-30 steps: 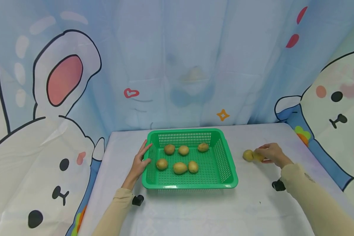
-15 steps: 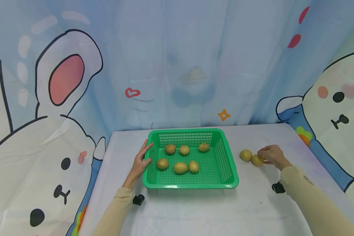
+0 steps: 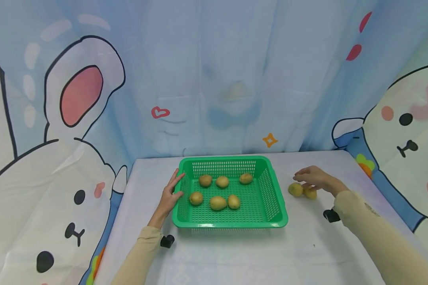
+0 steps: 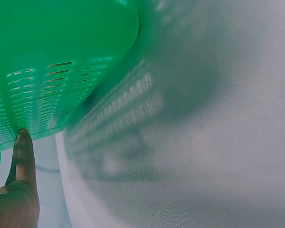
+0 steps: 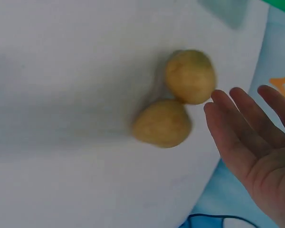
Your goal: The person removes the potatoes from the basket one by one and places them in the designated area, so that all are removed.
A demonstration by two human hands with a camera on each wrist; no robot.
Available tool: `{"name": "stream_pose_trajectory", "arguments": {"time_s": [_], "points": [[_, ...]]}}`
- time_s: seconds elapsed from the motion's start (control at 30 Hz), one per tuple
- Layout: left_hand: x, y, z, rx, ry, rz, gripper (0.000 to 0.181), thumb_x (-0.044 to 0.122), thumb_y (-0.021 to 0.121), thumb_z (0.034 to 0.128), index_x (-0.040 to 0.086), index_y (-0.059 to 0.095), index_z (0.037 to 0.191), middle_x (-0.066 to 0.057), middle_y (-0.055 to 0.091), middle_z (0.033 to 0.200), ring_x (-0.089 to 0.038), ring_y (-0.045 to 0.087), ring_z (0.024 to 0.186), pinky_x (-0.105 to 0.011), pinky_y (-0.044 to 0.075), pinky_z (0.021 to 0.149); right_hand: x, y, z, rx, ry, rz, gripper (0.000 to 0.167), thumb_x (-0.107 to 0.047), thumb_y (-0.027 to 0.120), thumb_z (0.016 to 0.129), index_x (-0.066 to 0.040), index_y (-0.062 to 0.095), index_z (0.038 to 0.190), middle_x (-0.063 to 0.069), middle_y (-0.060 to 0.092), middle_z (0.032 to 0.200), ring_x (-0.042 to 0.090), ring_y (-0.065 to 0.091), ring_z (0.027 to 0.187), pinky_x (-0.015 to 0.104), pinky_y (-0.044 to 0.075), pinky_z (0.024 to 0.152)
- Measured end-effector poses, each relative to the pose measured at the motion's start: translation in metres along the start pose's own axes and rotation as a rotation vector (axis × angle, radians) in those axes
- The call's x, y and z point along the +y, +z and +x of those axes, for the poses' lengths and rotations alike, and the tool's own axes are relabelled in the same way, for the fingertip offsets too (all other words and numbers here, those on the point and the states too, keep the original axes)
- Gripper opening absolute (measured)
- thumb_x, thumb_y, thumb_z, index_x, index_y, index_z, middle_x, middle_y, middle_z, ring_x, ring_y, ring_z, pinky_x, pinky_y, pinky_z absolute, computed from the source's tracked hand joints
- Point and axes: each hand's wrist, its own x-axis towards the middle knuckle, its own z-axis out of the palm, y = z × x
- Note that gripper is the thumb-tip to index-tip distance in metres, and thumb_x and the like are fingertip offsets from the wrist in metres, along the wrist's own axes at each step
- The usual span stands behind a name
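My left hand [image 3: 168, 198] rests on the left rim of a green plastic basket [image 3: 232, 225], its fingers fairly straight and spread. In the left wrist view, straight fingers [image 4: 25, 159] lie against the slotted basket wall [image 4: 47, 102]. My right hand [image 3: 318, 178] hovers over two potatoes on the table, right of the basket. One potato [image 3: 295, 189] touches the other potato [image 3: 310, 194], which the hand partly covers in the head view. The right wrist view has the right palm [image 5: 261, 152] with extended fingers beside the upper potato [image 5: 190, 77], holding nothing.
Inside the basket lie several potatoes, among them a large potato [image 3: 218, 203] near the front. A white cloth covers the table [image 3: 246, 257]. Behind it hangs a blue curtain [image 3: 185, 71] with cartoon prints.
My right hand has let go of the right-hand potato, lifted and moved left over the pair. The two potatoes have shifted slightly on the table. My left hand stays at the basket rim.
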Motion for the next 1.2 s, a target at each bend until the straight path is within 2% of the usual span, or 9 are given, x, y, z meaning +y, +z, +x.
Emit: {"name": "stream_pose_trajectory", "arguments": {"time_s": [0.13, 0.3, 0.43, 0.57, 0.7, 0.8, 0.93, 1.03, 1.2], "points": [[0.0, 0.0, 0.0, 0.007, -0.001, 0.004, 0.062, -0.02, 0.047, 0.0821, -0.015, 0.04, 0.143, -0.03, 0.01, 0.16, -0.042, 0.006, 0.149, -0.061, 0.021, 0.113, -0.023, 0.002, 0.002, -0.04, -0.057, -0.028, 0.064, -0.035, 0.053, 0.1, 0.012, 0.042, 0.141, 0.034, 0.048, 0.138, 0.048, 0.055, 0.12, 0.058, 0.048, 0.093], [0.0, 0.001, 0.0, 0.004, 0.003, 0.011, 0.061, -0.02, 0.047, 0.0825, -0.016, 0.039, 0.143, -0.031, 0.01, 0.159, -0.044, 0.007, 0.148, -0.061, 0.023, 0.112, -0.054, 0.009, 0.004, -0.017, -0.137, -0.056, 0.061, -0.033, 0.055, 0.1, 0.01, 0.045, 0.14, 0.032, 0.054, 0.133, 0.041, 0.061, 0.113, 0.049, 0.054, 0.088], [0.0, 0.001, 0.0, 0.002, 0.005, 0.016, 0.061, -0.02, 0.047, 0.0824, -0.015, 0.039, 0.143, -0.03, 0.011, 0.159, -0.044, 0.007, 0.148, -0.06, 0.023, 0.112, -0.08, 0.021, 0.003, -0.011, -0.183, -0.087, 0.058, -0.03, 0.055, 0.1, 0.009, 0.046, 0.141, 0.03, 0.055, 0.131, 0.04, 0.061, 0.113, 0.047, 0.054, 0.087], [-0.001, 0.0, 0.0, 0.006, -0.005, 0.013, 0.062, -0.02, 0.048, 0.0819, -0.015, 0.04, 0.143, -0.028, 0.011, 0.16, -0.042, 0.008, 0.148, -0.058, 0.022, 0.114, -0.099, 0.031, 0.004, -0.029, -0.243, -0.183, 0.057, -0.028, 0.054, 0.1, 0.012, 0.046, 0.139, 0.033, 0.053, 0.132, 0.044, 0.059, 0.113, 0.049, 0.053, 0.087], [-0.002, 0.0, 0.001, 0.005, -0.01, 0.001, 0.062, -0.02, 0.048, 0.0829, -0.014, 0.039, 0.144, -0.028, 0.011, 0.16, -0.041, 0.007, 0.149, -0.058, 0.021, 0.114, -0.111, 0.04, 0.007, -0.003, -0.312, -0.275, 0.052, -0.025, 0.054, 0.099, 0.014, 0.051, 0.133, 0.035, 0.054, 0.13, 0.046, 0.058, 0.114, 0.05, 0.052, 0.088], [-0.002, 0.0, 0.0, 0.002, -0.008, -0.006, 0.061, -0.019, 0.048, 0.0833, -0.014, 0.039, 0.144, -0.028, 0.01, 0.161, -0.041, 0.006, 0.149, -0.058, 0.021, 0.114, -0.118, 0.047, 0.01, 0.001, -0.314, -0.241, 0.049, -0.023, 0.055, 0.099, 0.013, 0.052, 0.133, 0.033, 0.057, 0.127, 0.042, 0.062, 0.108, 0.05, 0.052, 0.087], [-0.002, 0.0, 0.0, 0.005, -0.009, -0.007, 0.062, -0.016, 0.049, 0.0827, -0.014, 0.04, 0.144, -0.027, 0.01, 0.161, -0.04, 0.007, 0.149, -0.057, 0.021, 0.114, -0.127, 0.062, 0.015, -0.051, -0.284, -0.177, 0.049, -0.022, 0.054, 0.1, 0.011, 0.05, 0.136, 0.028, 0.061, 0.123, 0.033, 0.066, 0.097, 0.046, 0.054, 0.08], [-0.002, 0.0, 0.0, 0.006, -0.018, -0.012, 0.062, -0.015, 0.049, 0.0824, -0.013, 0.04, 0.144, -0.026, 0.01, 0.161, -0.039, 0.007, 0.149, -0.056, 0.021, 0.114, -0.134, 0.078, 0.018, -0.102, -0.274, -0.157, 0.049, -0.023, 0.055, 0.1, 0.009, 0.051, 0.137, 0.026, 0.06, 0.125, 0.034, 0.065, 0.101, 0.044, 0.055, 0.076], [-0.002, 0.0, 0.0, 0.006, -0.021, -0.016, 0.062, -0.017, 0.047, 0.0834, -0.012, 0.039, 0.144, -0.026, 0.01, 0.161, -0.039, 0.008, 0.149, -0.057, 0.022, 0.114, -0.143, 0.105, 0.023, -0.179, -0.252, -0.112, 0.05, -0.023, 0.058, 0.099, 0.007, 0.051, 0.137, 0.029, 0.053, 0.134, 0.045, 0.06, 0.112, 0.05, 0.055, 0.083]]}}
